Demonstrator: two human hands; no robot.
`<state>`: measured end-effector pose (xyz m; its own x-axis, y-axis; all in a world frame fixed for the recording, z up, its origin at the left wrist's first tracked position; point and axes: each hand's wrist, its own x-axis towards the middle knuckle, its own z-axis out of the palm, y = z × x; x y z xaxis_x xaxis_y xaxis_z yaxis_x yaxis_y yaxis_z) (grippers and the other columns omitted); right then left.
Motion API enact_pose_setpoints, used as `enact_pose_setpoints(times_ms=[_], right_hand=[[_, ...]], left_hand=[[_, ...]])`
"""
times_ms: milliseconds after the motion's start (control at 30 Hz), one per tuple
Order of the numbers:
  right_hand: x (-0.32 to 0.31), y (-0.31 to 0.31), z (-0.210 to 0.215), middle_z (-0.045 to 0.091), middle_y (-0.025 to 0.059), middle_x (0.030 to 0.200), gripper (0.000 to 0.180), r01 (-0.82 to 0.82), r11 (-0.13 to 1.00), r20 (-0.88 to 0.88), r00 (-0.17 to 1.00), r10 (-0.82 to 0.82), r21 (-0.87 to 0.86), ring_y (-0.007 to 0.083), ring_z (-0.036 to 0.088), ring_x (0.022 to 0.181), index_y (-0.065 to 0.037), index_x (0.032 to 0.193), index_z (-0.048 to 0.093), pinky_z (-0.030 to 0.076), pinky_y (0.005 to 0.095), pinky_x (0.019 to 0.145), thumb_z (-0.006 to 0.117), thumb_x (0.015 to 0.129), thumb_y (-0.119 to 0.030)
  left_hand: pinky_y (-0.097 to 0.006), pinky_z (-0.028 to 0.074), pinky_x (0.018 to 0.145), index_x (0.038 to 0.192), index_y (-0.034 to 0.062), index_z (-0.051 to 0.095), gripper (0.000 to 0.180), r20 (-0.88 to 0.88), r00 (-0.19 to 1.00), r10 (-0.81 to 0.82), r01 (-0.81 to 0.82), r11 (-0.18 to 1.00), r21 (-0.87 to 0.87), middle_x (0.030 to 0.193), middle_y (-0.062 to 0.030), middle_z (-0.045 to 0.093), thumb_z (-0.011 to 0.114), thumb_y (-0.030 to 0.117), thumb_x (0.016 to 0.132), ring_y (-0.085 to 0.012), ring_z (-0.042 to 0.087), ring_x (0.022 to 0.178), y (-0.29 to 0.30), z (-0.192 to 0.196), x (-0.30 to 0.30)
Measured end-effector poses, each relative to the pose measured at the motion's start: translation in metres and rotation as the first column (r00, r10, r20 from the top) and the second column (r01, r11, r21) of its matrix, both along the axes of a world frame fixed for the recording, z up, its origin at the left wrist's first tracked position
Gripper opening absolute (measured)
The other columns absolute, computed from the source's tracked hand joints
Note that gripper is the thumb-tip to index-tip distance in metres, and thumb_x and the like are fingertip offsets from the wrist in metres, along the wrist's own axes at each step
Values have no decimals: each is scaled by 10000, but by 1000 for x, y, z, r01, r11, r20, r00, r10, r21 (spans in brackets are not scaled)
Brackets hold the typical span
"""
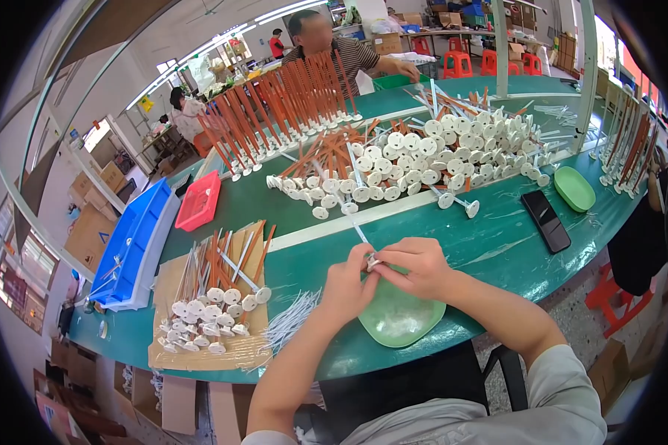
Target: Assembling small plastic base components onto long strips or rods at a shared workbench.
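My left hand (pixel 347 288) and my right hand (pixel 421 265) meet above a light green bowl (pixel 402 330). Between their pinched fingertips is a small white end piece on a thin pale rod (pixel 360 232), which points away from me. My fingers partly cover the white piece. To the left, a cardboard sheet (pixel 160 311) carries a heap of rods with white round discs (pixel 215 295), some brown, some pale. Beside my left forearm lies a bundle of thin white strips (pixel 291 323).
Ahead spreads a large pile of disc-ended rods (pixel 423 148), with upright brown rods (pixel 274 107) behind. A blue tray (pixel 135 241) and red basket (pixel 200 200) stand left; a phone (pixel 546 221) and green dish (pixel 574 190) lie right. Across the table sits a person (pixel 360 63).
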<state>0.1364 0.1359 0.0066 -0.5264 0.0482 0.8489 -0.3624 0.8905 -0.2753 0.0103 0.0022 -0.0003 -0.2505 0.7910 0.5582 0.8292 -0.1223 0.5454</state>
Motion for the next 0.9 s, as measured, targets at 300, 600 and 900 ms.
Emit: enact_pose_setpoints(times_ms=[300, 600, 900], right_hand=[[-5, 2, 2, 688, 58, 759, 213, 51, 998, -147, 988, -47, 22, 211, 649, 633, -56, 807, 710, 529, 299, 546, 767, 602, -51], [-3, 2, -1, 692, 47, 771, 223, 49, 999, -127, 991, -49, -4, 206, 627, 632, -49, 852, 698, 518, 305, 545, 739, 634, -28], [-2, -4, 1, 704, 42, 815, 245, 76, 997, -137, 988, -76, -11, 188, 604, 610, -59, 872, 700, 503, 282, 517, 741, 636, -8]], left_hand=[[-387, 503, 519, 1268, 69, 490, 529, -251, 968, 25, 4, 994, 112, 685, -118, 646, 662, 20, 771, -298, 653, 593, 2, -4, 3], [-348, 523, 552, 1313, 93, 484, 564, 27, 1000, -11, 8, 996, 92, 704, -124, 662, 661, 2, 785, -292, 687, 638, 2, 5, 8], [-335, 533, 577, 1277, 99, 515, 511, 30, 999, -14, 10, 993, 117, 756, -128, 669, 669, 9, 799, -292, 703, 684, 3, 6, 9]])
